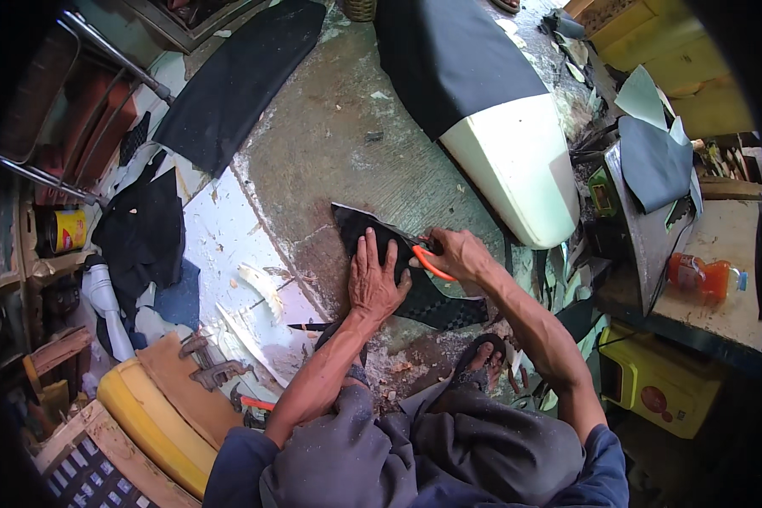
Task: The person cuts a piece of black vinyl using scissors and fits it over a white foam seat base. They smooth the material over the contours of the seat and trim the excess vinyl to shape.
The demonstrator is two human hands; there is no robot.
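A piece of black material point(432, 309) with a checkered patch and a pale cut edge lies on the floor in front of me. My left hand point(374, 278) presses flat on its left part, fingers spread. My right hand point(455, 252) grips orange-handled scissors point(434, 267), their blades at the upper edge of the material, just right of my left fingertips. Beyond, a long seat point(508, 169) rests with pale foam at the near end and black covering point(449, 59) over the far part.
Black sheet material point(237, 85) lies upper left. A metal-framed seat point(85, 118), clamps point(216, 364) and yellow foam point(152, 423) crowd the left. At right stand a bench point(728, 245) with an orange bottle point(698, 275) and a yellow container point(660, 381). My feet point(483, 360) are below.
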